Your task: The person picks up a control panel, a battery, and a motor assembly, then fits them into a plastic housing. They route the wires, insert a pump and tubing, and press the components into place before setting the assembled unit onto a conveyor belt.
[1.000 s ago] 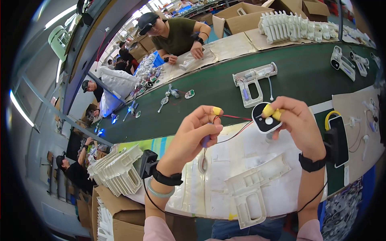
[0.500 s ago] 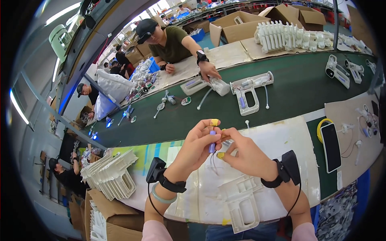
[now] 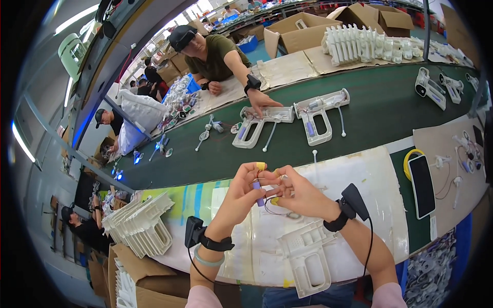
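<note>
My left hand (image 3: 245,191) is closed around a purple cylindrical battery (image 3: 258,193) with thin dark wires. The battery leans slightly, above the white paper-covered table. Right beside it, my right hand (image 3: 304,199) is closed, its fingertips pinched at the wires (image 3: 268,206); exactly what lies between them is partly hidden. Yellow wraps cover fingertips on both hands. Below my hands, a white plastic gun-shaped half shell (image 3: 311,264) lies with its inner side up. A white rod with a ball tip (image 3: 315,155) lies beyond my hands at the table's far edge.
Across the green conveyor belt (image 3: 380,110), a co-worker's hand (image 3: 263,101) touches a half shell (image 3: 248,134); another fitted shell (image 3: 319,123) lies alongside. Stacked white shells (image 3: 141,226) stand at left above a carton (image 3: 146,267). A phone-like device (image 3: 422,187) lies at right.
My hands have shifted slightly left and down, and the battery has tilted. Across the belt, the co-worker's hand has moved left, and the shell beneath it now shows its inside.
</note>
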The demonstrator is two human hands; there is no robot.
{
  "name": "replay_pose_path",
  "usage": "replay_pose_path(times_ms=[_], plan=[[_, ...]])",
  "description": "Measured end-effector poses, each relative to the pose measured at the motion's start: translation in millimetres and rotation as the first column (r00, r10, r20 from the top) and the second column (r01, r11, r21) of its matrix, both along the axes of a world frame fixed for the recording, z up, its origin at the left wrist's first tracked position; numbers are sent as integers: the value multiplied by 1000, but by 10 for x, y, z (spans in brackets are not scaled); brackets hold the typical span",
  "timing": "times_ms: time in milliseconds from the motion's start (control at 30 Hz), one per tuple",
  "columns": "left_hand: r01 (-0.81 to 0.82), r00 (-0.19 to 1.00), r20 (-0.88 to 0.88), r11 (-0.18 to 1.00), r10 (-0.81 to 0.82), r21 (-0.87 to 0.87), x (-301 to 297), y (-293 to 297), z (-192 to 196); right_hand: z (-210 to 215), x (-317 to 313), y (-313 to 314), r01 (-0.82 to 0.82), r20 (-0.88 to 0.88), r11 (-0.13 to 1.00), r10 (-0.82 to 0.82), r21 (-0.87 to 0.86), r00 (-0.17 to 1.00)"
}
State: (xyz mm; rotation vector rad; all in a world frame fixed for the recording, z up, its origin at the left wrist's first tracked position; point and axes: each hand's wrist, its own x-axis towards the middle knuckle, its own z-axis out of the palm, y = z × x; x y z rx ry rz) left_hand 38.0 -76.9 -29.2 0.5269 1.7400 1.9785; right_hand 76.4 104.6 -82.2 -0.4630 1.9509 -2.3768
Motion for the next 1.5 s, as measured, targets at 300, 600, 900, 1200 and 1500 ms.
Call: replay_pose_path(times_ms=[300,600,900,1200,1500], plan=[[-199,938,-343,890,51,-410,55,-177,-633,-37,-100,146,53,-56,909,-33,413,998],[-376,903,-340,868,264,-324,-3,-232,-881,-194,-202,330,-35,86,987,49,-154,995],[-182,967,164,978,197,-101,-69,-212,-1109,-236,-252,334,-344,75,864,396,-368,915],[-421,893,-322,838,315,-347,-305,-553,-1235,35,-159,504,-559,209,825,535,80,819],[-490,852,-382,806,360,-333,-389,-717,-992,188,-70,263,223,-102,835,-198,503,975]])
